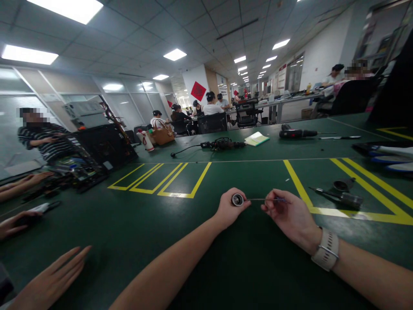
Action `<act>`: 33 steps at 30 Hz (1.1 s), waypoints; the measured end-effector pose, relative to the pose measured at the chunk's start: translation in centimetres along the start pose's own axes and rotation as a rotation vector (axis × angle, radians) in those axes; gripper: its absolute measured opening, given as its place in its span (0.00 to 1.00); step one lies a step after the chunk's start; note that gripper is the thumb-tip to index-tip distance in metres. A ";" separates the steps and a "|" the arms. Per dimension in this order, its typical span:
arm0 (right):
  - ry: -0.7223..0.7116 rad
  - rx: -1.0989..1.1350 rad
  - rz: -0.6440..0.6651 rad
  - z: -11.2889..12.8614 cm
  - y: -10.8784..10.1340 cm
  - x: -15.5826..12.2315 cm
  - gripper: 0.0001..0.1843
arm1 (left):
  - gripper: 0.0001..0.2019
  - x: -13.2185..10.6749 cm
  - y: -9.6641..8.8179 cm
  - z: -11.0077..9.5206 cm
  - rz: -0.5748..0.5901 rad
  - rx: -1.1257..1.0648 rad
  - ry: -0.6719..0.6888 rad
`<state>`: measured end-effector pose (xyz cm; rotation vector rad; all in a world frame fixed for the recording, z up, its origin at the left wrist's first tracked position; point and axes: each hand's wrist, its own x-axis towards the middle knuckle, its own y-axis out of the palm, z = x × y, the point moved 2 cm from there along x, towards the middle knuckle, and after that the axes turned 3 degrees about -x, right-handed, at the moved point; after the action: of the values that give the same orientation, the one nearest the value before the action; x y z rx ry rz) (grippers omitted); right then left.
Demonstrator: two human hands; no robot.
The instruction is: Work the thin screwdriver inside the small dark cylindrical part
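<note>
My left hand (pixel 229 210) is closed round a small round metal part (pixel 238 199), a ring-shaped piece with a dark centre, held just above the green table (pixel 200 241). My right hand (pixel 290 215), with a pale watch on its wrist, pinches a thin screwdriver (pixel 266 199) whose shaft points left and meets the round part. Both hands sit close together near the middle of the table.
A black screwdriver and small metal cylinders (pixel 345 196) lie to the right on the yellow lines. Farther back are a cable bundle (pixel 221 144), a green notepad (pixel 256 138) and a power driver (pixel 297 134). Another person's hands (pixel 51 275) rest at the left near electronics (pixel 97 150).
</note>
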<state>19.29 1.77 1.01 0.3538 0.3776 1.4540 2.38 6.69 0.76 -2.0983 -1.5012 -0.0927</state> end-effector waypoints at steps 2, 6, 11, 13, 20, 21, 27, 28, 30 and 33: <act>-0.015 -0.039 0.075 0.2 0.8 -0.7 0.08 | 0.09 0.0 0.0 0.3 -0.048 -0.063 -0.043; -0.065 -0.190 0.174 0.4 1.8 -1.9 0.04 | 0.10 0.0 0.1 0.4 -0.078 -0.095 -0.022; -0.117 -0.366 0.192 0.4 2.1 -2.8 0.05 | 0.08 0.0 0.1 0.0 -0.069 0.072 0.069; -0.122 -0.392 0.184 0.5 2.1 -2.8 0.04 | 0.07 0.0 0.0 -0.2 -0.077 0.187 0.093; -0.057 -0.239 0.171 0.2 2.0 -2.3 0.07 | 0.08 -0.2 0.1 -0.7 -0.014 0.154 0.120; -0.047 -0.215 0.170 0.1 2.0 -2.2 0.07 | 0.09 -0.2 0.1 -0.6 -0.018 0.117 0.110; -0.061 -0.182 0.181 -0.1 2.0 -2.5 0.06 | 0.10 0.0 0.2 0.1 -0.048 -0.051 0.053; -0.070 -0.195 0.180 -0.2 1.9 -2.5 0.06 | 0.10 0.0 0.1 0.2 -0.058 -0.043 0.048; -0.088 -0.229 0.173 -0.3 1.8 -2.6 0.05 | 0.09 0.0 0.1 0.3 -0.071 -0.001 0.051; -0.102 -0.258 0.170 -0.5 1.6 -2.6 0.04 | 0.07 -0.1 0.1 0.2 -0.058 0.076 0.072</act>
<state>17.39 -0.66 1.38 0.2550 0.0769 1.6217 2.41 6.69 0.47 -1.9721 -1.4993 -0.1297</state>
